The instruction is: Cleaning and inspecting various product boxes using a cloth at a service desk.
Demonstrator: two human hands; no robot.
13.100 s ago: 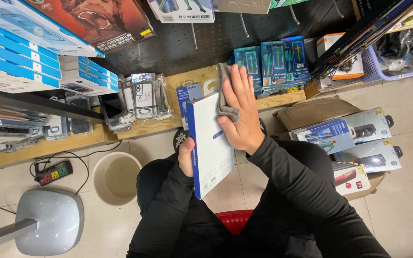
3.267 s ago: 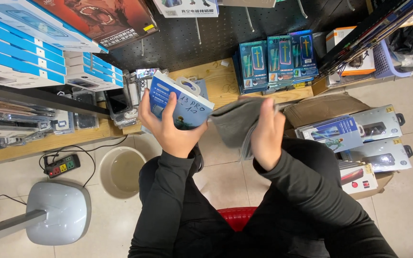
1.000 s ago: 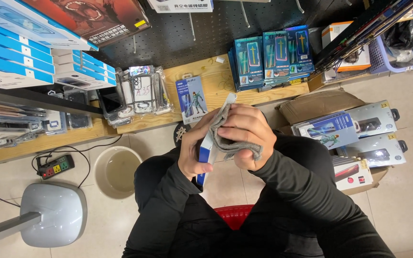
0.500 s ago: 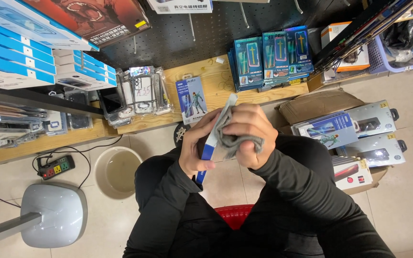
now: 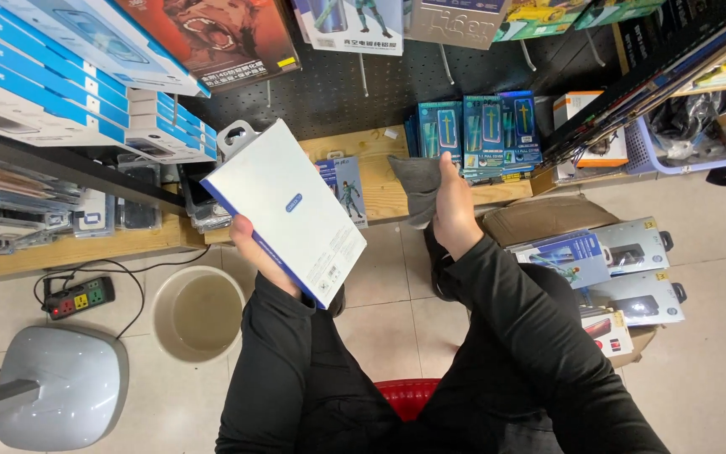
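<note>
Seated on a red stool (image 5: 405,395) in a shop aisle, facing a low wooden shelf (image 5: 380,181). Left hand (image 5: 258,252) closed around the lower edge of a flat white box (image 5: 283,210) with a blue side and a hang tab, held up tilted, broad face to the camera, above the left knee. Right hand (image 5: 454,210) closed on a grey cloth (image 5: 418,185), raised off to the right, well apart from the box and just in front of the shelf edge. Judged step: a wiping job, now at a pause with the box turned out for a look and the cloth lifted clear. Next move would call for bringing cloth and box together again, or setting the box down on the shelf; it must be kept from slipping, since only the fingers at one edge grip it. Counts: one box in hand, one cloth; three teal packs (image 5: 485,130) standing together on the shelf; three boxed items (image 5: 623,269) on the carton at right; one bucket (image 5: 199,311); one power strip (image 5: 77,298).
</note>
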